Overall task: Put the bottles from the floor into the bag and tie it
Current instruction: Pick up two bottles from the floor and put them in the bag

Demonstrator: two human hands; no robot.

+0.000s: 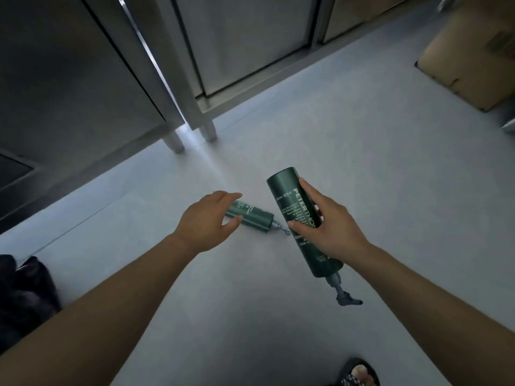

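My right hand grips a tall dark green pump bottle around its middle, held above the floor with the pump head pointing down toward me. A smaller green pump bottle lies on its side on the pale floor, nozzle to the right. My left hand hovers over its left end with fingers spread, partly hiding it; I cannot tell if it touches. A dark bag sits at the left edge, mostly out of frame.
Steel cabinets on short legs stand at the back and left. A cardboard box rests at the upper right. My sandalled foot shows at the bottom edge. The pale floor stretches between them.
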